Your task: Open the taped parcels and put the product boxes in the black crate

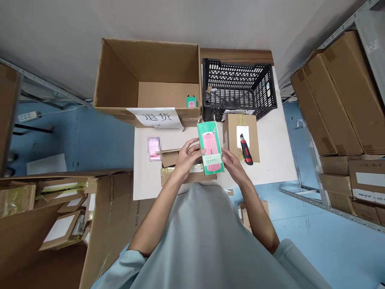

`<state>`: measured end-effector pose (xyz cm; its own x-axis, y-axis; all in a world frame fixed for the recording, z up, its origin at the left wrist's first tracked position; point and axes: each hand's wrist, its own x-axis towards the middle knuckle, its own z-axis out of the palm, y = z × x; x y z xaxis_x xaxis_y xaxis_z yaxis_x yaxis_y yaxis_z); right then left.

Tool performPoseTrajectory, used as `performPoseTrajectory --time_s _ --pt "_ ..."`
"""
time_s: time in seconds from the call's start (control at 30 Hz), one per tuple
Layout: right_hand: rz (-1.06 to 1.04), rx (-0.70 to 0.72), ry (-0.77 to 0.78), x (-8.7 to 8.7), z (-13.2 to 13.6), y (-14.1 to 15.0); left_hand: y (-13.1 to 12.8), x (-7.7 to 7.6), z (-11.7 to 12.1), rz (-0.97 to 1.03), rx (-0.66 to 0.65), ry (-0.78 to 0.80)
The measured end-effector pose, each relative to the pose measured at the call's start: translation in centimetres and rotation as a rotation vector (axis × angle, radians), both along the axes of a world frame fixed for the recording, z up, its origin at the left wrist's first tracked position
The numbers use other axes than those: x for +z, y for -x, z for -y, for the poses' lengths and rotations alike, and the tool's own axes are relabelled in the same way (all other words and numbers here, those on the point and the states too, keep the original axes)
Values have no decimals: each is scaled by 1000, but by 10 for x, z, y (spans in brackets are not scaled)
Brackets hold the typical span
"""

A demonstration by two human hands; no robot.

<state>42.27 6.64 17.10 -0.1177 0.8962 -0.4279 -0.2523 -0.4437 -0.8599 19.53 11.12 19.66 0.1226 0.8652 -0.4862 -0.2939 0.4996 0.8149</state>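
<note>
Both forearms reach up from the lower part of the view, the elbows out to either side, and the hands meet at the green box (211,148), which is held up over the front of the white table (273,148). The left hand (188,158) grips the box at its left edge, with the thumb lying on the printed front and the fingers bent. The right hand (235,165) grips the opposite edge near its lower half, the wrist angled inward and the thumb along the side. The box stands nearly upright in the view, leaning slightly, its pink picture facing the camera. The fingertips behind it are hidden, so how far they reach around the back cannot be told. Beneath the hands, an opened carton (171,178) is partly covered by them and the green box; its contents cannot be made out. To the right, a red and black cutter (246,150) lies on a taped carton (232,134), in front of the black crate (210,112). The large cardboard box (168,96) stands at the back left, a paper sheet (156,118) hanging over its front; behind that wall a small green packet (191,101) shows only in part. A pink item (154,149) on the table's left is pixelated, its details unreadable.
</note>
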Motion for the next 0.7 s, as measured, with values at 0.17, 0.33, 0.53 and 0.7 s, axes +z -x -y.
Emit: performPoseTrajectory --time_s 0.17,0.33,0.53,0.7 --pt "89 29 -31 10 -22 -13 -17 -12 -15 -60 -73 -52" --pt "119 26 -79 22 -63 -23 -31 -15 -59 -89 -124 -135" --pt "217 14 -260 27 -167 -40 -46 -16 -166 -132 -173 -306" --pt "336 39 -380 2 -290 -47 -62 -34 -288 -280 -178 -424"
